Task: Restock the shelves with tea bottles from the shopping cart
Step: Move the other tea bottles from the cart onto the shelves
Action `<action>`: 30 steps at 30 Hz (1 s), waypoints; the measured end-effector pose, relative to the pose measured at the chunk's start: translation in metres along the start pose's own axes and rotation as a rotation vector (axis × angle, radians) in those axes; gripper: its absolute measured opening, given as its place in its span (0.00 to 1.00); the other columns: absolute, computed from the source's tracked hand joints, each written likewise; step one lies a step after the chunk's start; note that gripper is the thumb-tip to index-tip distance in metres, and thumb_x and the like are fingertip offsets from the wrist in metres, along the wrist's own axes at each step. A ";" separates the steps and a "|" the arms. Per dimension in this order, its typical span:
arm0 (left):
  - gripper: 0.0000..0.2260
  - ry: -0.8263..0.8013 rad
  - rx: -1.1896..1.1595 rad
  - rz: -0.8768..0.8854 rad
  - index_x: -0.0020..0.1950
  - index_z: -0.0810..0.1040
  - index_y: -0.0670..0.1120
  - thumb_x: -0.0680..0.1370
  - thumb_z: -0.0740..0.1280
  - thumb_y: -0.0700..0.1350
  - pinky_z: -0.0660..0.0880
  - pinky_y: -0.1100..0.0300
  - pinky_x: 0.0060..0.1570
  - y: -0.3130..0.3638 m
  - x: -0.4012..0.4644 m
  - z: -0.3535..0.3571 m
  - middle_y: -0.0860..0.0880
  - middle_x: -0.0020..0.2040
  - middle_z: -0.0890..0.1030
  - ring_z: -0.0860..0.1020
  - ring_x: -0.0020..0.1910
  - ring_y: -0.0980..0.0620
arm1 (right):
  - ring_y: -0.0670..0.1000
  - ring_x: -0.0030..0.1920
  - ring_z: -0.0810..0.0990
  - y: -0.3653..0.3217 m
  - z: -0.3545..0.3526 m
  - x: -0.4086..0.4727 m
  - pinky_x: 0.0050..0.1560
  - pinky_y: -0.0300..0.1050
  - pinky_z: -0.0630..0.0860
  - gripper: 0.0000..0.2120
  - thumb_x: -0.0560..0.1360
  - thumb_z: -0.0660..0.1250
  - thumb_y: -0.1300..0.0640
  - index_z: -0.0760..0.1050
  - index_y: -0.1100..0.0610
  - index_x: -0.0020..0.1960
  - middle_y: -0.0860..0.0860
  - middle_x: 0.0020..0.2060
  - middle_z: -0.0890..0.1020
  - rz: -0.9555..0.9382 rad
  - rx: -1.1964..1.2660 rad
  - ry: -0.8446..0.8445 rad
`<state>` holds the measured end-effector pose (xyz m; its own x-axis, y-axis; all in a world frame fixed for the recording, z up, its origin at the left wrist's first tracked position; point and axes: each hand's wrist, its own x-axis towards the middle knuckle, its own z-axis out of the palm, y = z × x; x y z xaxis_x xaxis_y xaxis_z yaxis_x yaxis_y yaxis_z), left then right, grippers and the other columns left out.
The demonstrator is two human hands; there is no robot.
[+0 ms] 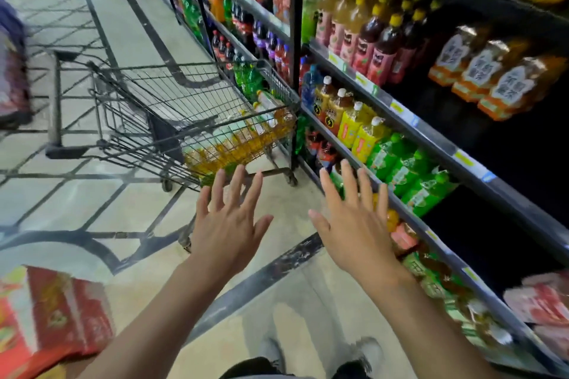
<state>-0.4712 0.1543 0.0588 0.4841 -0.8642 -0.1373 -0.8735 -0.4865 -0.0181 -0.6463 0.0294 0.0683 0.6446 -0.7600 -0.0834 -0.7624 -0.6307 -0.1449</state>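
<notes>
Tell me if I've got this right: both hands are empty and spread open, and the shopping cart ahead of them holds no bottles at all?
Not quite. In the head view the shopping cart does hold bottles, yellowish ones piled at its near end. The rest stands: the left hand and right hand are empty and spread open.

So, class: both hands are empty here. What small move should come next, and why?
Probably reach both hands forward into the shopping cart for a tea bottle. The left hand and right hand are open, holding nothing, and the bottles lie in the cart's near end.

Red printed cartons [52, 314], lower left; tiled floor [92, 194] with dark line pattern; grey shoes [366, 354], bottom centre.
</notes>
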 end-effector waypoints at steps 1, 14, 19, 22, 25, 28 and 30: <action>0.35 -0.007 -0.013 -0.011 0.83 0.37 0.58 0.77 0.34 0.69 0.44 0.42 0.79 -0.010 0.002 0.003 0.50 0.84 0.39 0.38 0.82 0.42 | 0.59 0.82 0.39 -0.013 0.005 0.005 0.78 0.67 0.38 0.34 0.83 0.49 0.36 0.39 0.44 0.83 0.53 0.82 0.38 0.000 0.007 -0.014; 0.32 -0.054 -0.078 -0.179 0.82 0.36 0.57 0.83 0.42 0.67 0.45 0.41 0.78 -0.069 0.069 0.033 0.48 0.84 0.40 0.40 0.82 0.40 | 0.60 0.82 0.42 -0.047 0.033 0.124 0.78 0.67 0.41 0.34 0.83 0.48 0.36 0.39 0.45 0.83 0.53 0.82 0.39 -0.090 -0.044 -0.151; 0.31 -0.092 -0.083 -0.253 0.82 0.37 0.58 0.81 0.39 0.67 0.43 0.41 0.79 -0.067 0.126 0.035 0.48 0.84 0.40 0.38 0.82 0.41 | 0.58 0.82 0.41 -0.034 0.047 0.192 0.78 0.66 0.41 0.35 0.83 0.49 0.36 0.38 0.46 0.83 0.53 0.82 0.39 -0.152 -0.018 -0.208; 0.34 -0.086 -0.113 -0.300 0.83 0.39 0.59 0.78 0.35 0.68 0.44 0.42 0.78 -0.069 0.160 0.030 0.50 0.83 0.39 0.37 0.82 0.43 | 0.58 0.82 0.37 -0.027 0.044 0.236 0.78 0.65 0.38 0.35 0.83 0.48 0.37 0.33 0.46 0.82 0.52 0.82 0.35 -0.191 0.017 -0.260; 0.34 -0.088 -0.102 -0.340 0.83 0.38 0.58 0.78 0.35 0.69 0.45 0.42 0.78 -0.071 0.197 0.023 0.51 0.82 0.38 0.38 0.82 0.43 | 0.58 0.81 0.36 -0.020 0.040 0.283 0.78 0.64 0.36 0.36 0.83 0.47 0.36 0.30 0.46 0.81 0.52 0.81 0.34 -0.260 -0.002 -0.259; 0.32 -0.129 -0.094 -0.357 0.82 0.34 0.57 0.82 0.39 0.67 0.44 0.43 0.79 -0.075 0.231 0.018 0.50 0.83 0.37 0.36 0.81 0.44 | 0.57 0.82 0.39 -0.016 0.039 0.327 0.79 0.65 0.37 0.38 0.83 0.49 0.36 0.30 0.47 0.81 0.52 0.82 0.36 -0.294 -0.007 -0.276; 0.34 -0.098 -0.097 -0.366 0.83 0.38 0.57 0.79 0.38 0.67 0.46 0.43 0.79 -0.080 0.251 0.014 0.50 0.84 0.40 0.36 0.81 0.46 | 0.57 0.82 0.40 -0.018 0.039 0.353 0.79 0.66 0.39 0.38 0.83 0.51 0.36 0.32 0.47 0.81 0.52 0.82 0.37 -0.316 -0.011 -0.290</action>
<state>-0.2804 -0.0222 0.0117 0.7515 -0.6171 -0.2333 -0.6327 -0.7743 0.0100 -0.4030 -0.2216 0.0027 0.8350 -0.4543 -0.3106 -0.5241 -0.8286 -0.1971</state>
